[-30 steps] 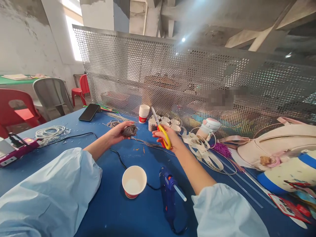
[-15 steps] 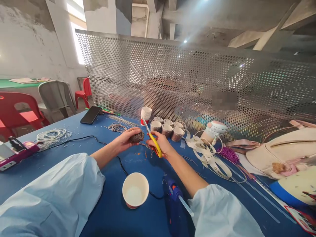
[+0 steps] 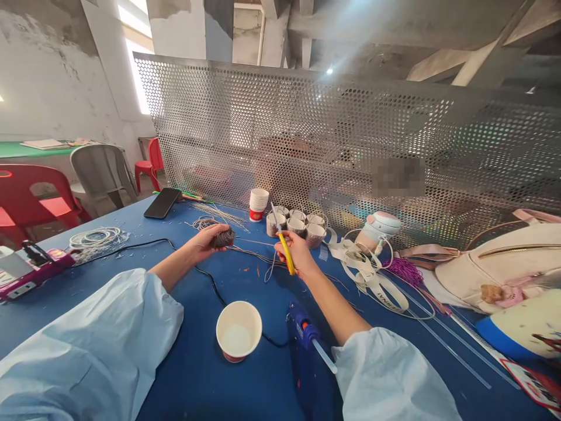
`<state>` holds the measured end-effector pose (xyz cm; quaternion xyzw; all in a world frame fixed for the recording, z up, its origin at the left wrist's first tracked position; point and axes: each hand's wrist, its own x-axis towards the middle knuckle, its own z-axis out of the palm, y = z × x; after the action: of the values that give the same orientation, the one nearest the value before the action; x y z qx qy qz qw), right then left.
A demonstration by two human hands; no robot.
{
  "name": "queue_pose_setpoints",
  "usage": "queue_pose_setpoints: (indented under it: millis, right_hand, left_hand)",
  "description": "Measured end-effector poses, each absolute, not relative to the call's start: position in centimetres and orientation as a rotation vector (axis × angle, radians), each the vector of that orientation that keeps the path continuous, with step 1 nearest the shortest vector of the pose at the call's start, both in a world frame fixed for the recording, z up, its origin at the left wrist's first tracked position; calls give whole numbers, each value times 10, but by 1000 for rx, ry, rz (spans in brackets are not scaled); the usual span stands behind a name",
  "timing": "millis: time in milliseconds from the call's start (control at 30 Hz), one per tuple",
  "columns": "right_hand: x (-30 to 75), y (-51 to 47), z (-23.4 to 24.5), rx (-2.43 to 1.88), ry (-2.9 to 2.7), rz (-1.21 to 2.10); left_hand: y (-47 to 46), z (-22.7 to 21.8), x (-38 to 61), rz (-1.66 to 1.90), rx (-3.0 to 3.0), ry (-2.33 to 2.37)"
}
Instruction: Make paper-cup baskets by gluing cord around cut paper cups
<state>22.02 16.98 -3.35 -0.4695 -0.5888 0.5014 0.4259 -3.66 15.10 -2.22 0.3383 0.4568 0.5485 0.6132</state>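
Head view: left hand (image 3: 205, 242), fingers curled round ball (image 3: 224, 237), seems to anchor it; right hand (image 3: 300, 254), fingers pinching string (image 3: 255, 241) at the ball's three o'clock, also holds scissors (image 3: 287, 255).

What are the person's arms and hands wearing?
The left sleeve and right sleeve are pale blue, loose and wrinkled, ending partway along the forearms. The left hand and right hand wear no gloves; no watch or bracelet shows.

A black phone (image 3: 162, 203) lies left, a pale pink bag (image 3: 526, 257) right.
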Motion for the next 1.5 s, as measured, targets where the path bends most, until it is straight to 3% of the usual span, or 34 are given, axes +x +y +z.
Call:
queue_pose_setpoints:
  millis: [900, 1500]
  right_hand:
    - [222, 136, 7, -1481, -2344, 216]
    - [174, 138, 10, -1503, -2573, 66]
  left_hand:
    - [131, 38, -67, 1575, 746, 807]
    - [125, 40, -25, 1425, 806, 707]
